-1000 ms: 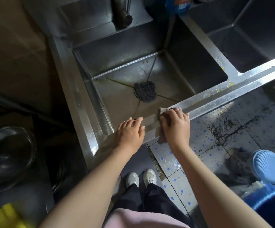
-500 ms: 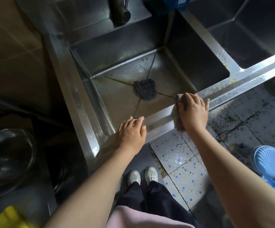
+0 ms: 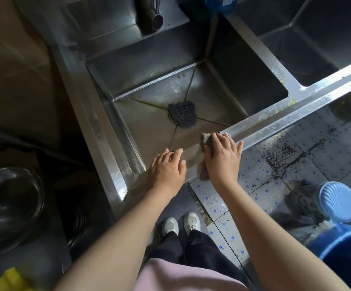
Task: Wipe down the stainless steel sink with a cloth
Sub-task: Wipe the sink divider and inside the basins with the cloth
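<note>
1. Floor (image 3: pixel 222 198): patterned tile, speckled with dark grime to the right. White shoes (image 3: pixel 180 224) stand close against the sink front.
2. Blue bucket (image 3: pixel 346 248), low right, with a pale ribbed scoop (image 3: pixel 338 201) above it. Probably rinse water kept within reach.
3. Metal bowl (image 3: pixel 8 204), low left in shadow, well apart from the work.
4. Left hand (image 3: pixel 167 171): palm down on the front rim (image 3: pixel 275 120) of the sink (image 3: pixel 149 66). The fingers are straight and close together and hold nothing. Judged a brace for leaning in.
5. Right hand (image 3: pixel 220 158): just beside the left hand, laid flat over the cloth. The fingers are nearly straight and slightly apart, thumb out, pressing rather than pinching, which spreads the pressure along the metal.
6. Cloth (image 3: pixel 206 138): grey-beige, draped across the front rim under the right hand. One corner shows on the basin side and one edge hangs toward the floor.
7. Mesh pad (image 3: pixel 182 117): dark, resting on the drain at the centre of the creased, stained basin bottom.
8. Residue (image 3: pixel 292 100): yellowish, where the divider meets the front rim, well right of the cloth. Judged not yet wiped.
9. Tap (image 3: pixel 151 13) on the far ledge; second basin (image 3: pixel 317 38) at far right.
</note>
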